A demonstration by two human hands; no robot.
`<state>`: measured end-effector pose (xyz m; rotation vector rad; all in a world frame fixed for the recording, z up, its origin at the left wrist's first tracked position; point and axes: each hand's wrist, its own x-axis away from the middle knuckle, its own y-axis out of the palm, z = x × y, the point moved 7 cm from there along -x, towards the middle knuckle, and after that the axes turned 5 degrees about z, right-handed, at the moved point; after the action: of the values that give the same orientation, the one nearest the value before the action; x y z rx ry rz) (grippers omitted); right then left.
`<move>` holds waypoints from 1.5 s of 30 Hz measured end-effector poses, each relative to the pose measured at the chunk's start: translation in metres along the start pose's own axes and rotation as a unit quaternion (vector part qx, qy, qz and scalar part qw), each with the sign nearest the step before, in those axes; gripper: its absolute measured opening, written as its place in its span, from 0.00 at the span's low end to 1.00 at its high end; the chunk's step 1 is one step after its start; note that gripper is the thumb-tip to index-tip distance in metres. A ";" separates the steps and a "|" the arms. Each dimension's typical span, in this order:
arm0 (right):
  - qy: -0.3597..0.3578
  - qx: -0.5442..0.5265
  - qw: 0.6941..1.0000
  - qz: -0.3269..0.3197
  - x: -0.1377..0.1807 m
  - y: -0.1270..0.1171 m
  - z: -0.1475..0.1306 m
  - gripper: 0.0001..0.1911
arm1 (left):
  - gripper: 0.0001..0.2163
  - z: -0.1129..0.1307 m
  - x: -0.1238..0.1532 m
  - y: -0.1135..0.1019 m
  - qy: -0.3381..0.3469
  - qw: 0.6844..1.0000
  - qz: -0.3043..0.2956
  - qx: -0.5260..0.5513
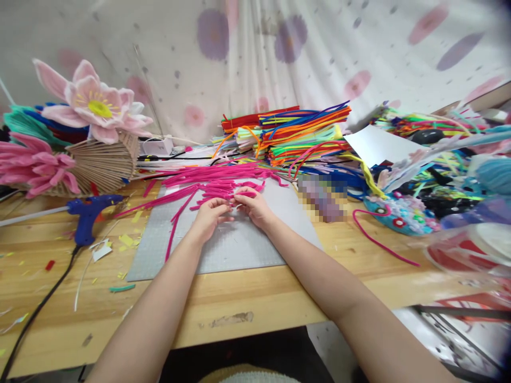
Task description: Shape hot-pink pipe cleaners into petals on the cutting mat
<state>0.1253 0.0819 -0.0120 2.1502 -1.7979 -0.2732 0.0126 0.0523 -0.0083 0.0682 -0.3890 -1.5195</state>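
Note:
My left hand point(211, 215) and my right hand point(255, 207) meet over a grey cutting mat point(239, 247) on the wooden table. Both have their fingers pinched together at the near edge of a heap of bright pink pipe cleaners point(217, 183). Between the fingertips I see a thin pale strand and the ends of pink stems; which piece each hand grips is too small to tell. Several loose pink stems trail off the mat to the left.
A blue glue gun point(90, 210) with a black cord lies at the left, below pink plush flowers point(90, 103). A stack of coloured pipe cleaners point(297, 130) sits at the back. Craft clutter and a white sheet point(377, 144) fill the right. Paper scraps dot the table.

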 end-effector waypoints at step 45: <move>-0.002 0.782 0.611 0.125 0.038 -0.170 -0.096 0.48 | 0.10 0.001 -0.016 -0.014 0.068 0.994 0.046 0.066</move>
<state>0.3223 0.0822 0.0178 2.3976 -2.6142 2.1370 -0.0009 0.0674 -0.0142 0.2522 -0.3784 -1.3878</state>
